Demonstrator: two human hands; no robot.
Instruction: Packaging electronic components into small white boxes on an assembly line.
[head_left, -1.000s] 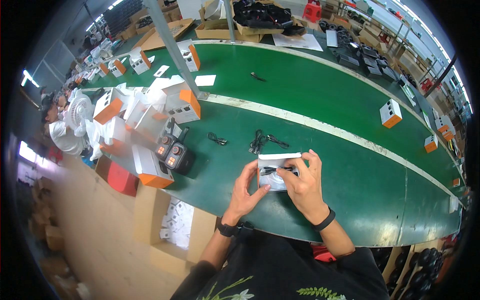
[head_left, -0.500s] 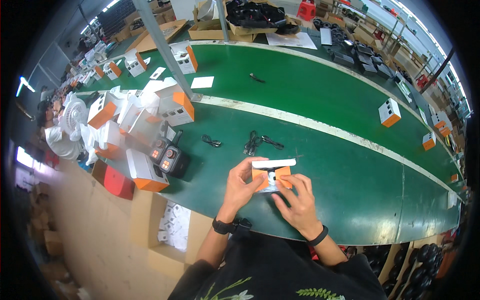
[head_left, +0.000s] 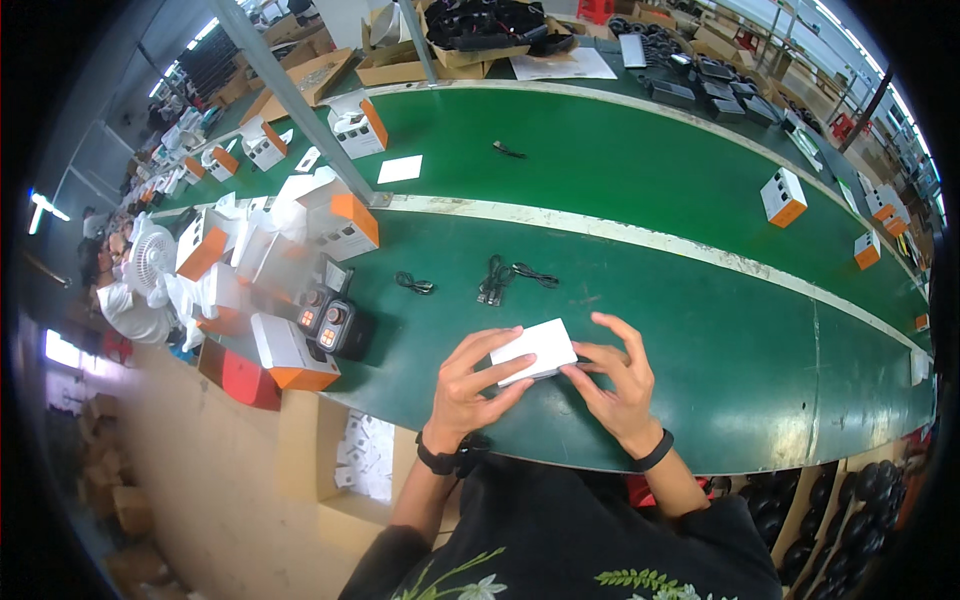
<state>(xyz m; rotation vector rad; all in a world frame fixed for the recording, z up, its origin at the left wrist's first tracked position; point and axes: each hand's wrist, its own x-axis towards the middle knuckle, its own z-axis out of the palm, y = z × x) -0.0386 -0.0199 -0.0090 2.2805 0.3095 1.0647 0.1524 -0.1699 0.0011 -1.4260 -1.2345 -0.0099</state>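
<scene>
Between my hands, over the near part of the green bench, is a small box (head_left: 540, 345) with a plain white face turned up. My left hand (head_left: 465, 388) grips its left side, with fingers lying on the white face and the thumb at the near edge. At the opposite side my right hand (head_left: 618, 388) pinches the edge between thumb and fingers, while one finger sticks out free. Beyond the box lie coiled black cables (head_left: 497, 280) and another black cable (head_left: 415, 284). Inside the box nothing can be seen.
Two black devices (head_left: 338, 325) with lit orange squares stand at left, near a white-and-orange box (head_left: 290, 350) and several opened boxes. Below the bench edge is a carton (head_left: 310, 450) of small white pieces. A metal post (head_left: 300, 110) rises beside the pale divider strip (head_left: 600, 237).
The small box's flap has closed over its orange opening, so a white face now shows. My left fingers have moved onto that face, and my right hand has shifted to its right edge.
</scene>
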